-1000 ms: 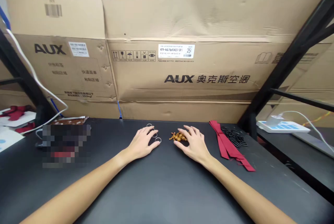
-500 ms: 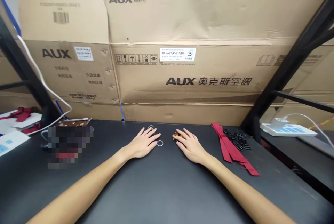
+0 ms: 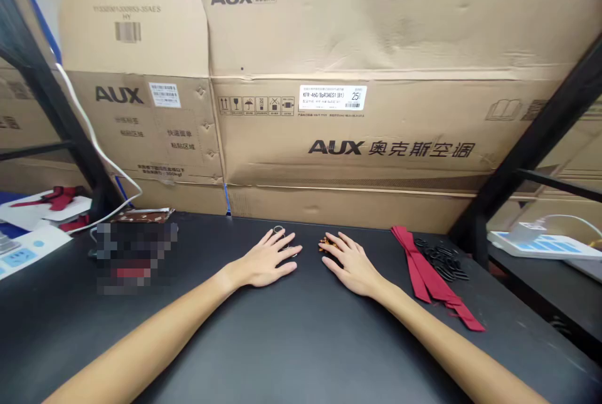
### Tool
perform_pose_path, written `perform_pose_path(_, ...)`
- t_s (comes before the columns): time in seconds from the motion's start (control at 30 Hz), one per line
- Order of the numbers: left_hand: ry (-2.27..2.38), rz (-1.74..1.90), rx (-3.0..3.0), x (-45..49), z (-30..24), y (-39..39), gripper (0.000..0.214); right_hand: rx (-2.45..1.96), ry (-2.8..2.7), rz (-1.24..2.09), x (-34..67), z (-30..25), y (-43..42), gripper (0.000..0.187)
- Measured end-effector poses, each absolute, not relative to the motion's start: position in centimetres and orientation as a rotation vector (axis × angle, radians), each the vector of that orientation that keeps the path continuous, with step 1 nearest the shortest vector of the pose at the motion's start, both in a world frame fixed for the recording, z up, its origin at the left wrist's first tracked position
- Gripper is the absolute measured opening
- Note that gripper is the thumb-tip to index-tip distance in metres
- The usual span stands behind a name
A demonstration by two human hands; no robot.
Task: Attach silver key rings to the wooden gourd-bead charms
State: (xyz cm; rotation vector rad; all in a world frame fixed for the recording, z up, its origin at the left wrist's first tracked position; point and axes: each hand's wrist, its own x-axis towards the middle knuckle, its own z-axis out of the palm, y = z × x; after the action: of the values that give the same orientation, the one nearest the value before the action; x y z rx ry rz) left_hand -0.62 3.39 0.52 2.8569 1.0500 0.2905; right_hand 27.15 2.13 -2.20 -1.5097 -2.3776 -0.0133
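Note:
My left hand lies palm down with its fingers spread on the black table. A thin metal ring shows beyond its fingertips, and a second ring lies mostly hidden under the fingers. On the right, my right hand also rests palm down, fingers apart. Its fingers partly cover a small heap of gold-coloured pieces, too small to name. Farther right lie red fabric strips. Beside them sits a pile of black rings or buckles.
Large cardboard sheets stand along the back edge. Black metal posts rise at both sides. A blurred item and a white cable are on the left. A white power strip lies at the far right.
The view has turned a little, so the scene sits farther right. My left hand has shifted slightly over the nearer ring, which was plainly visible beside the thumb before. Both hands stay flat.

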Motion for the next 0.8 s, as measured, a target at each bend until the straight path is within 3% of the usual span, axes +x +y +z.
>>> perform_pose_path(0.43,1.356,0.204,2.709,-0.3,-0.7,6.2,0.071,-1.579,-2.356,0.022,27.1,-1.9,3.0,0.047)
perform_pose_path(0.8,1.460,0.257,2.660,-1.9,-0.6,5.7,0.073,-1.561,-2.384,0.025,27.5,-2.0,3.5,0.050)
